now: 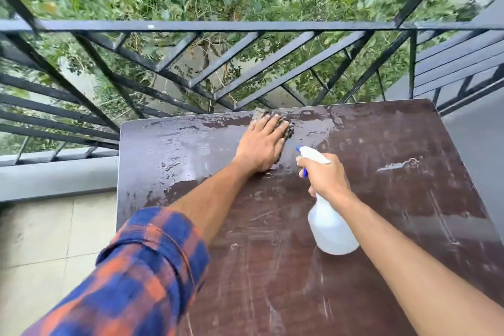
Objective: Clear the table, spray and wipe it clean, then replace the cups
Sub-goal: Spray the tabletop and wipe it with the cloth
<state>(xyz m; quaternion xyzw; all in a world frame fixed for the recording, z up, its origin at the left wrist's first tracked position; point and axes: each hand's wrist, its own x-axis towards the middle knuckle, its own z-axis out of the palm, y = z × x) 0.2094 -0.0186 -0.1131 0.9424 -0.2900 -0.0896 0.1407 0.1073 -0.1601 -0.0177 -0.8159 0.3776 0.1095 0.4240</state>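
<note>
A dark brown table (409,185) fills the lower right, its top wet and streaked near the far edge. My left hand (260,143) lies flat with straight fingers on a dark cloth (287,128), pressing it onto the table close to the far edge. Only the cloth's edges show around the fingers. My right hand (324,176) grips the neck of a white spray bottle (331,229) with a blue trigger, held above the table's middle with the nozzle pointing left toward the cloth. No cups are in view.
A black metal railing (191,26) runs just behind and to the left of the table, with green plants beyond it. A grey ledge (54,177) and pale floor tiles (41,240) lie to the left. A scuffed patch (398,165) marks the table's right side.
</note>
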